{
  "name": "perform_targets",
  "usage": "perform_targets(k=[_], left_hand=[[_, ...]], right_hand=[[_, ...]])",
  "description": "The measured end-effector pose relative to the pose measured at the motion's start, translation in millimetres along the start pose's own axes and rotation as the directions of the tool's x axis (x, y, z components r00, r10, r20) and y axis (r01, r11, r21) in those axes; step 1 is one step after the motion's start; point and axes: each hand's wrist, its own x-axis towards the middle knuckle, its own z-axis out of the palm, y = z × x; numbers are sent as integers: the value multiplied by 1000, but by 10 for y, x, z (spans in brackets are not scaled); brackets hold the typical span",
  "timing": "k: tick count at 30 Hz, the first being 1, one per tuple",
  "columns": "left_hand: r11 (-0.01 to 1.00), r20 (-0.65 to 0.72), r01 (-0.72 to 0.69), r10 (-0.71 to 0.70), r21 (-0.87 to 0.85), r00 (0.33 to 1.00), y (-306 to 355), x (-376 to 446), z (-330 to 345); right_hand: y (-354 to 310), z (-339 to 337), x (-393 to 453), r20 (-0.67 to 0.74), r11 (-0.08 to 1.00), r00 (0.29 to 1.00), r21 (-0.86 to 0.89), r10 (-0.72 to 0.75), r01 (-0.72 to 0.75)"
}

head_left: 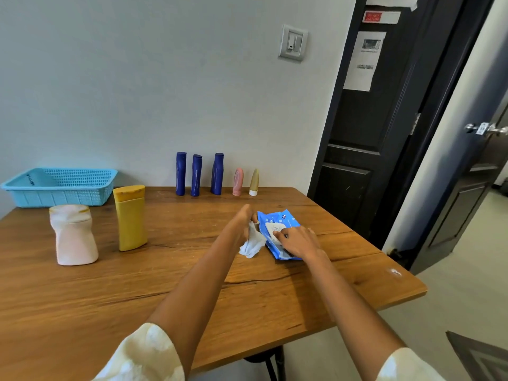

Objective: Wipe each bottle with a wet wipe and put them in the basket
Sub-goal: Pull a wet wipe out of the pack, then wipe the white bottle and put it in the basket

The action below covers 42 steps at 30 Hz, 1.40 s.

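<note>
Fingers (277, 231) of my right hand (298, 242) lie straight, pressing the wipe pack (277, 235) near the table's (82, 298) right edge. At the far-left corner I see the empty basket (59, 187); seven bottles stand apart outside it, five along the far edge. My left hand (243, 224) pinches a wet wipe (251, 244).

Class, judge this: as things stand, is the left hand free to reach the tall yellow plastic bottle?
Probably not yet: the left hand grips a white wet wipe. Bare wooden table lies between it and the yellow bottle.
</note>
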Motion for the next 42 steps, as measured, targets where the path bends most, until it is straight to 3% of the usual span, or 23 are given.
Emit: perform_targets(k=[4,9,19,20,22,23,25,27,28,31,37,42], left_hand=[[981,1,64,-65,-185,998,-22,-44,-10],[960,-4,85,-89,-266,996,18,59,30],[974,67,49,-35,-219,997,4,75,326],[962,77,31,-10,-272,997,-10,77,343],[933,86,-4,37,-359,996,-52,78,336],[926,97,-16,57,-378,994,-72,74,320],[912,113,-23,75,-408,991,-107,55,247],[890,126,-19,86,-455,988,-116,1,132],[875,123,-32,104,-483,987,-115,-16,41],[842,95,-99,176,-531,980,-115,-98,-265],[923,74,-238,272,-301,960,-135,-364,-976],[957,-33,-284,282,-55,959,-160,-580,-1384]], right_hand=[[-85,-102,29,1,999,1000,-50,17,-17],[167,-174,4,17,987,994,-116,110,-107],[659,-449,-127,154,974,965,-109,214,-198],[626,-484,-129,116,980,974,-71,193,-186],[481,-542,-125,17,972,990,187,139,-140],[377,-568,-119,-2,923,993,368,120,-110],[137,-601,-113,82,712,994,694,76,-112],[-64,-611,-132,215,503,977,844,4,-188],[-153,-597,-121,243,456,970,867,-32,-202],[-386,-544,-94,240,454,965,875,-105,-168],[-969,-509,-208,212,414,948,905,-236,-99],[-1545,-483,-368,44,121,972,993,-229,-16]])
